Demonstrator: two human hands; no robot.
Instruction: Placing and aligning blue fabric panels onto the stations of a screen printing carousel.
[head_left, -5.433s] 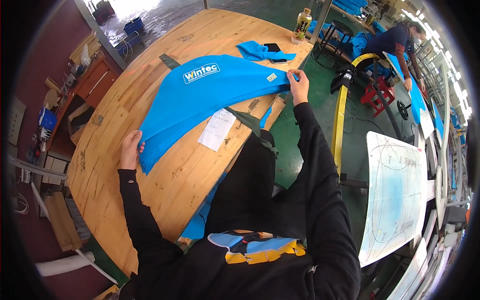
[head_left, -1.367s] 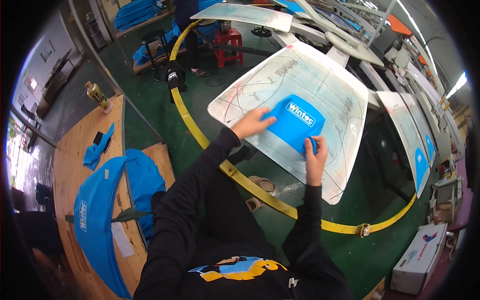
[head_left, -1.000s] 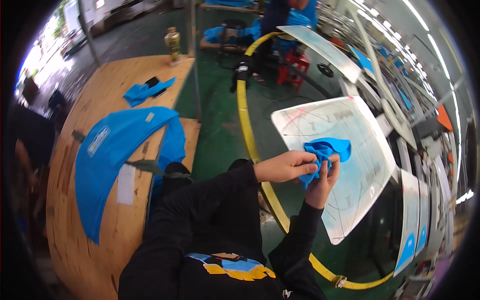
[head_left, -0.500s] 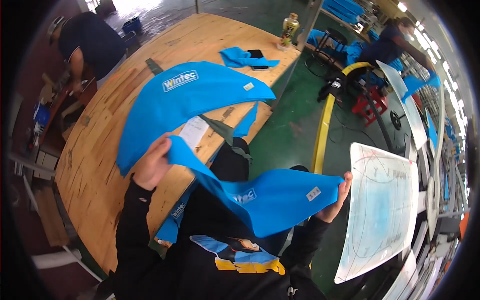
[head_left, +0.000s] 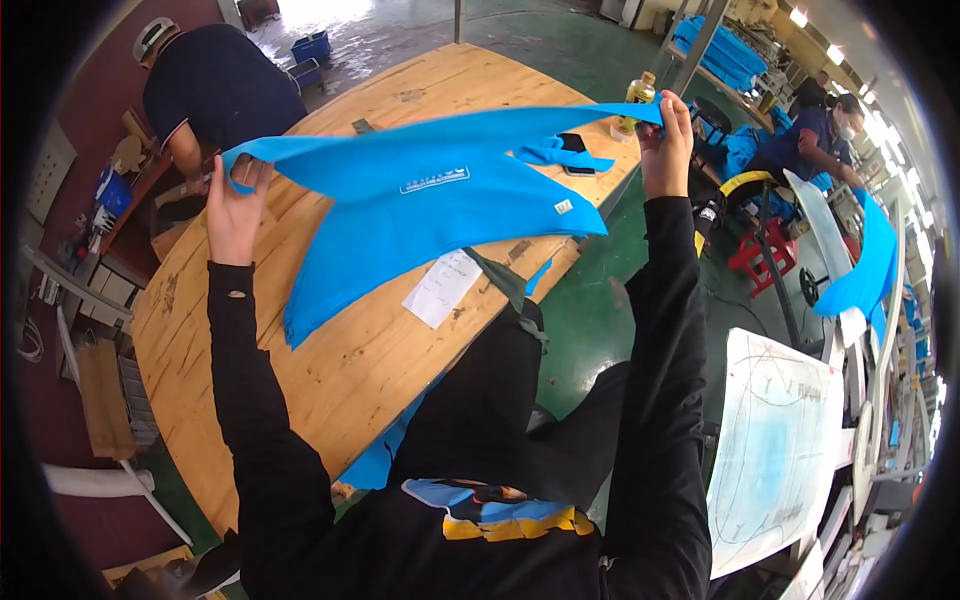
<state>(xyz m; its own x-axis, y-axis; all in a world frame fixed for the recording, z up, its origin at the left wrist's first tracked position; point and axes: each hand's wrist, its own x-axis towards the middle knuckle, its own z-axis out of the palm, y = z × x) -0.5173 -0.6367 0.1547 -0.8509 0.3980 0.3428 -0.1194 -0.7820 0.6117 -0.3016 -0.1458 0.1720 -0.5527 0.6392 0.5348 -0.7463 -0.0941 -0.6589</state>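
Stretched between my two raised hands is a curved piece of blue fabric (head_left: 440, 135). My left hand (head_left: 236, 212) pinches its left end, with the fingers tucked under the cloth. At the far right, my right hand (head_left: 668, 155) grips the narrow tip between thumb and fingers. Beneath the held piece, a stack of similar blue fabric pieces (head_left: 400, 245) lies on the wooden table (head_left: 240, 330); the held cloth hides its far edge. The stack bears a white printed logo and a small pale label near its right tip.
By the stack are a white paper slip (head_left: 441, 290), a dark green strap (head_left: 505, 280), a black phone (head_left: 575, 150) and a bottle (head_left: 640, 90). A pale marked board (head_left: 775, 440) stands at right. One person (head_left: 225, 85) bends at left; another (head_left: 815, 140) handles blue fabric at right.
Both my hands have risen and moved away from my lap, carrying the blue fabric piece out over the stack. The cloth is now spread wider and pulled straighter.
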